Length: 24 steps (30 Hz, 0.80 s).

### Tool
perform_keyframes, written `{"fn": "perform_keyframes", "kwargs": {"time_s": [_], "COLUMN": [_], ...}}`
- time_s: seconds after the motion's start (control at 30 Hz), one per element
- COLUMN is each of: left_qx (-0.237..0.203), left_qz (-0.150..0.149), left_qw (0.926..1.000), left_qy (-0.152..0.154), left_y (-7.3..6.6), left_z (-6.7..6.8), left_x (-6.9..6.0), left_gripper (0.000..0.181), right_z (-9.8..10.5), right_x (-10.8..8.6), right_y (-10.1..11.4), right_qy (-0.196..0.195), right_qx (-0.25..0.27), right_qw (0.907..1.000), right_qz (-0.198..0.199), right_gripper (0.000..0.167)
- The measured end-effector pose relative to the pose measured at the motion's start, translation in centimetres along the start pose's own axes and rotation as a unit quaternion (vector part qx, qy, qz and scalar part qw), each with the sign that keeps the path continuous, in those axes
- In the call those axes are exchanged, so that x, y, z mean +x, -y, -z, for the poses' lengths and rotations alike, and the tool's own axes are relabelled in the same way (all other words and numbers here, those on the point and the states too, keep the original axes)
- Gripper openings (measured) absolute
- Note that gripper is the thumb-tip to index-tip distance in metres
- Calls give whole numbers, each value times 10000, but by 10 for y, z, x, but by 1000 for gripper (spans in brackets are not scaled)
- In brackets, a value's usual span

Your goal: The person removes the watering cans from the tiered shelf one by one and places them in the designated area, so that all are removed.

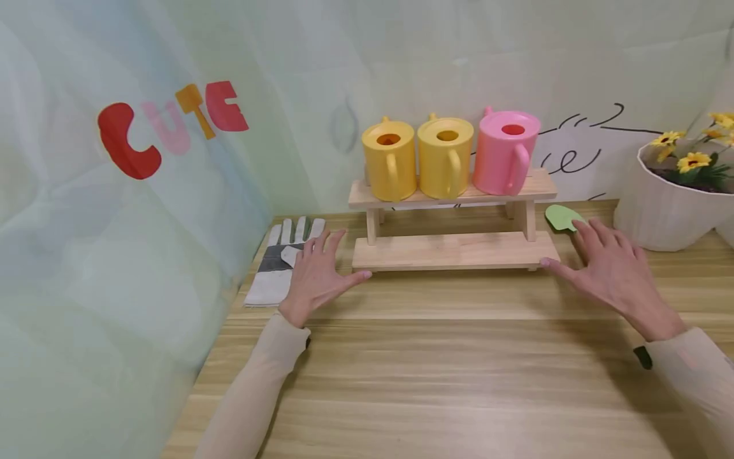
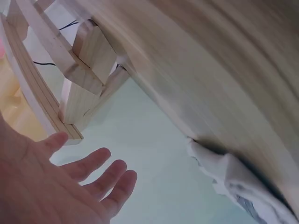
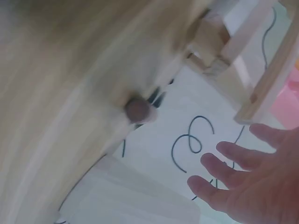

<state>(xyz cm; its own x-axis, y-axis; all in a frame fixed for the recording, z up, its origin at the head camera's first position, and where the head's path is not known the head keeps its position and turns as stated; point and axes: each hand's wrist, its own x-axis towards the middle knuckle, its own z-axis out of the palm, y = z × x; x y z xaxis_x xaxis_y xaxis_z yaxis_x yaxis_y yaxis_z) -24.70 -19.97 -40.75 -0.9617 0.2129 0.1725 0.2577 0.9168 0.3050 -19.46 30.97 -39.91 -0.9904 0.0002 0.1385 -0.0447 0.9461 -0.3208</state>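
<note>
A two-tier wooden stand (image 1: 453, 250) is on the table, its lower step toward me. On its top tier are two yellow mug-shaped cans (image 1: 390, 159) and a pink one (image 1: 504, 153), each with a front handle and a round hole on top. My left hand (image 1: 318, 271) is by the stand's left end, fingers spread and holding nothing, thumb near the lower step's corner. At the right end is my right hand (image 1: 613, 277), likewise spread and holding nothing, its thumb by the step. Whether either thumb touches the wood, I cannot tell.
A white-and-grey work glove (image 1: 268, 287) lies by my left hand. Beyond my right fingers is a light green flat blade (image 1: 562, 218), partly hidden. A white pot (image 1: 659, 204) of yellow flowers (image 1: 694, 161) stands at right. Hanging sheets (image 1: 321, 83) border the table.
</note>
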Motion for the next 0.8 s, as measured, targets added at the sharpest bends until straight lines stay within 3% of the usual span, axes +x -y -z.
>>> {"fn": "perform_keyframes", "kwargs": {"time_s": [0.1,0.2,0.4,0.5,0.67,0.73,0.8], "left_qx": [-271,-940,-2287,-2447,-2468,-2687,-3085], "left_qz": [-4,160,562,718,925,1026,1171], "left_qw": [9996,9953,9704,9651,9622,9545,9394], "left_qy": [27,161,526,599,680,791,934], "left_y": [0,-2,-8,-11,-13,-13,-13], "left_z": [-1,0,0,-1,-4,-5,-5], "left_x": [2,5,10,13,18,21,23], "left_gripper": [109,108,109,109,112,113,112], "right_z": [6,11,22,27,34,36,38], "right_x": [0,-1,1,4,8,11,14], "right_y": [8,16,34,44,60,66,72], "right_qy": [-71,-190,-602,-911,-1223,-1281,-1317], "right_qx": [298,645,1695,2037,2290,2386,2456], "right_qw": [9994,9973,9831,9739,9642,9612,9588], "right_qz": [-174,-304,-350,-408,-538,-534,-546], "right_gripper": [108,104,87,79,71,70,68]}}
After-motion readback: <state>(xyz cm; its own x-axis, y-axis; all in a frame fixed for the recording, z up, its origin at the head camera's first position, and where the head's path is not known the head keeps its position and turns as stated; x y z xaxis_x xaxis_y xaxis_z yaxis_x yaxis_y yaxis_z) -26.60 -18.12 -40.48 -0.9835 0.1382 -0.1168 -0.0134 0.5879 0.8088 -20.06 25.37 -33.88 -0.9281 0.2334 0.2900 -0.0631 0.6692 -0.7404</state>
